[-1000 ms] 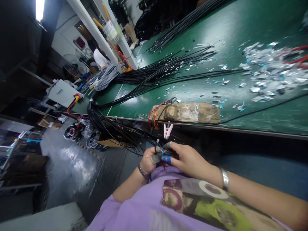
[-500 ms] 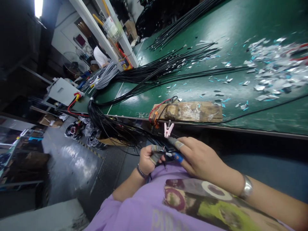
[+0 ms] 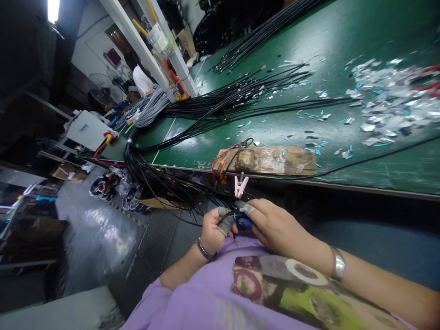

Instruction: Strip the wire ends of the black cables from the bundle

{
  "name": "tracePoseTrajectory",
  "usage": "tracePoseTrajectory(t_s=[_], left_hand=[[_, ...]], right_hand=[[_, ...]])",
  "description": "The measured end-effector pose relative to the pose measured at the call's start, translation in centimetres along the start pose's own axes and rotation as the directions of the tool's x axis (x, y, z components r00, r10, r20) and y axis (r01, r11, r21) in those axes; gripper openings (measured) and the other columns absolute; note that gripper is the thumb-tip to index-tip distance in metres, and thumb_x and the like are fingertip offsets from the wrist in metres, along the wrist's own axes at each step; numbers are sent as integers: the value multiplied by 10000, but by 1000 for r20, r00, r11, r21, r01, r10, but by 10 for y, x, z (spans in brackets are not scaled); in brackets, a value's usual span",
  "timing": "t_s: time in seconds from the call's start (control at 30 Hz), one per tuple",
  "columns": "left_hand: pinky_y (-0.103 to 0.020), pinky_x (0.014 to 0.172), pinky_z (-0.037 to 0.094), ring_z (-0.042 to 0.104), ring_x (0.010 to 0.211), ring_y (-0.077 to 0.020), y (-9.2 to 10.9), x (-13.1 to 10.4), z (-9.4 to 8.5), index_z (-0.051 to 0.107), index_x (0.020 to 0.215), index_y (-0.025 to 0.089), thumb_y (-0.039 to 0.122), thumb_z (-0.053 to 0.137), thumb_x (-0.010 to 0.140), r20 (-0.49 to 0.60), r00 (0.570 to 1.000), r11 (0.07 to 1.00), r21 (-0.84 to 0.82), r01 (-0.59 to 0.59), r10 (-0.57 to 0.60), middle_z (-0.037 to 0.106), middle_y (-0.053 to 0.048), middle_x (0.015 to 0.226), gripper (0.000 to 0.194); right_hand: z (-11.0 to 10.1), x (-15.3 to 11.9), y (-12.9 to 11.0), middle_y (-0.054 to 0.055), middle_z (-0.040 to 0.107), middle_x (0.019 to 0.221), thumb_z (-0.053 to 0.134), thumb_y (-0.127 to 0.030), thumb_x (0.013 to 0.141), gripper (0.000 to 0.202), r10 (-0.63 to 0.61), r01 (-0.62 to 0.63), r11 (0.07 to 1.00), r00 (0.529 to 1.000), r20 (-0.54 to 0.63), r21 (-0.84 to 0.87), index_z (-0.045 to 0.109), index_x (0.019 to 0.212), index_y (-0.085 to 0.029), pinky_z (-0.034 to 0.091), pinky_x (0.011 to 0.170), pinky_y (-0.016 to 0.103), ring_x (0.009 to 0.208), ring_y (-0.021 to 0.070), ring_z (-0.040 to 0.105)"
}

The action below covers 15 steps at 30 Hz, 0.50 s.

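Close in front of my body, my left hand point(image 3: 212, 233) is closed, thumb and forefinger pinching the end of a thin black cable. Thin inner wires point(image 3: 234, 216) show light blue at that end. My right hand point(image 3: 273, 225) comes in from the right with its fingers closed at the same cable end; their tips nearly meet those of my left hand. Grey and blue wraps cover several fingertips. Just above the right fingers, a pink clip point(image 3: 241, 187) hangs at the table edge. Exactly what lies between the right fingertips is hidden.
Black cables point(image 3: 140, 167) hang in a bundle over the edge of the green table point(image 3: 371, 160). A wooden block point(image 3: 292, 160) with red and black wires sits at that edge. Foil scraps point(image 3: 392, 101) lie to the right. A person in white point(image 3: 142, 80) is far back.
My right hand has shifted slightly left, bringing its fingertips closer to my left hand. A small whitish piece seen between the hands earlier is now out of sight. The left hand stays nearly in place.
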<state>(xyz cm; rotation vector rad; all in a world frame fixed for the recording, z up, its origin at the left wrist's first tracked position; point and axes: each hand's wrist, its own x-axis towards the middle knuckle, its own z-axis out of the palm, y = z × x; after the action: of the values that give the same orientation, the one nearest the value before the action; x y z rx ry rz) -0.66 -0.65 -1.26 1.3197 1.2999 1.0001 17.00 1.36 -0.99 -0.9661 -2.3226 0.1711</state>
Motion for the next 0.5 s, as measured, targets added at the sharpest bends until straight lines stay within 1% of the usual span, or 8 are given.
tracePoseTrajectory(t_s=[0.13,0.3,0.4,0.5], left_hand=[[-161,371,350,446,354,-47,2,0,2,499,626,157,591,581,754,-9,1000,1000,3,11,-11,575,15,476,460],[-166,376,352,446,354,-50,-1,-1,2,506,633,156,578,583,760,7,1000,1000,11,20,-20,575,13,476,447],[-166,371,348,442,349,-50,-2,-2,2,508,635,156,573,590,757,10,1000,1000,6,29,-29,571,15,469,442],[-161,368,342,444,350,-47,-3,-1,1,503,631,155,569,595,756,-8,999,999,-16,33,-33,575,15,478,443]], right_hand=[[2,-2,0,94,597,788,416,-76,774,229,21,-21,999,1000,3,26,589,900,-157,450,618,312,696,210,526],[2,0,-1,75,591,753,429,-89,783,196,33,-35,998,999,42,51,589,864,-169,438,585,290,664,193,517],[2,1,-2,79,591,750,440,-85,781,183,18,-21,998,999,46,57,592,853,-160,440,592,292,670,197,520],[3,0,0,87,597,759,435,-72,775,215,-3,2,999,1000,30,33,598,895,-143,442,599,300,675,203,525]])
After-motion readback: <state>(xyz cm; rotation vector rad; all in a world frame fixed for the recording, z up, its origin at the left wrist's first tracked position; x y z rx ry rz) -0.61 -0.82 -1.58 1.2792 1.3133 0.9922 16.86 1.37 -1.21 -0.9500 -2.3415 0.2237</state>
